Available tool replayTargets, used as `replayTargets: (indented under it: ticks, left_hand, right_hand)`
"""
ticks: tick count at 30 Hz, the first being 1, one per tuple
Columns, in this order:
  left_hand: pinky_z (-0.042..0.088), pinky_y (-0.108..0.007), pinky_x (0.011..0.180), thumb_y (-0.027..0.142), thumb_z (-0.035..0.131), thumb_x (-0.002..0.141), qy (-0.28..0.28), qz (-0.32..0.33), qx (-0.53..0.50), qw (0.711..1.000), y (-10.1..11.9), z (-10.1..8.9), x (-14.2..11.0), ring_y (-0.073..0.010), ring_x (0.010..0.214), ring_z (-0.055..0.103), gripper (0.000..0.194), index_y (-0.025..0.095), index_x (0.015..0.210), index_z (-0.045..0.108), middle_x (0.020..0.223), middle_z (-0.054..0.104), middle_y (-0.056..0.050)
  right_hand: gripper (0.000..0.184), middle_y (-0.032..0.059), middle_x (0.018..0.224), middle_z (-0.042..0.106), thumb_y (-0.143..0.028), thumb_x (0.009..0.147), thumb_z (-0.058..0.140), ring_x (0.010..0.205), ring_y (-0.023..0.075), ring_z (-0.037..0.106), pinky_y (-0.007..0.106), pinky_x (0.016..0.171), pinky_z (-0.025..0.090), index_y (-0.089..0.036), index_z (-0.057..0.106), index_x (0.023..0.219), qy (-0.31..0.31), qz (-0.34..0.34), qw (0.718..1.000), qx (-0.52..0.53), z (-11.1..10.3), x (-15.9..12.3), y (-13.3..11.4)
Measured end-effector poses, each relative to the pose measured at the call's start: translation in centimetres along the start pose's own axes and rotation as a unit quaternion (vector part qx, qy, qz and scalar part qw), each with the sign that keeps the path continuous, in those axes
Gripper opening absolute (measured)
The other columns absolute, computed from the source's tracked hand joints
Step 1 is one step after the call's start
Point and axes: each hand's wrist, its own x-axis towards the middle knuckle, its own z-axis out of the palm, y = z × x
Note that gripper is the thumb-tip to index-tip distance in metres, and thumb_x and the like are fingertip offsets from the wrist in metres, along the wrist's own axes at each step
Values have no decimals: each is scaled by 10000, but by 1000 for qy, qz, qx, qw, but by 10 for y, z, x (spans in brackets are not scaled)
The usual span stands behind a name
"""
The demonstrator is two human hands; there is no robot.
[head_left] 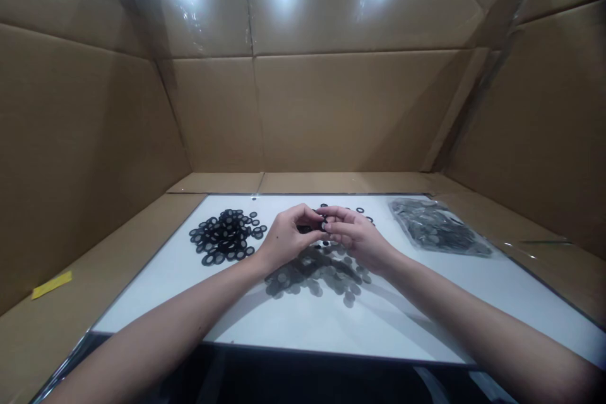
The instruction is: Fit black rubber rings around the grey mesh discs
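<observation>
My left hand (288, 237) and my right hand (360, 237) meet above the middle of a white board, fingertips close together. Pinched between them is a small black ring (324, 225), partly hidden by the fingers. Directly below my hands lies a loose heap of thin, greyish see-through discs (326, 274). Left of my left hand sits a pile of black rings with pale grey centres (227, 233). Behind my right hand, a few black rings (360, 210) lie scattered, some covered by the fingers.
A clear plastic bag (435, 227) full of similar greyish discs lies at the right on the white board (156, 303). Cardboard walls (341, 113) enclose the back and both sides. A yellow strip (52, 285) sticks to the cardboard at far left.
</observation>
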Motion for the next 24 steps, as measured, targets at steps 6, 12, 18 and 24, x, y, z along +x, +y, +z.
replayTargets:
  ticks: [6, 12, 18, 24]
  left_hand:
    - [481, -288, 736, 259, 659, 719, -11, 21, 49, 999, -5, -1, 0, -152, 770, 592, 139, 158, 791, 596, 802, 629, -41]
    - [472, -322, 839, 253, 636, 730, -31, 23, 31, 999, -4, -13, 10, -164, 896, 599, 196, 159, 894, 580, 965, 631, -80]
    - [451, -256, 661, 278, 657, 651, -159, -75, 239, 955, -15, -64, 28, -166, 745, 612, 217, 188, 840, 600, 827, 662, -39]
    - [368, -227, 558, 257, 724, 472, -229, -202, 425, 852, -36, -114, 32, -165, 649, 575, 278, 237, 742, 663, 741, 669, -5]
  right_hand:
    - [354, -17, 716, 563, -166, 659, 651, 664, 117, 563, 288, 713, 482, -193, 624, 1011, 2, 1, 1000, -12, -1, 0, 4]
    - [311, 66, 953, 633, -305, 740, 614, 809, 173, 603, 327, 748, 496, -181, 618, 1025, 35, -21, 995, -96, -7, 6, 3]
    - [204, 64, 953, 658, -257, 790, 542, 913, 225, 576, 389, 832, 434, -215, 662, 949, 95, -158, 849, -495, -33, 16, 9]
    - [264, 67, 1073, 630, -267, 809, 553, 1025, 257, 511, 414, 871, 401, -238, 652, 1052, 1, -174, 761, -625, -42, 22, 28]
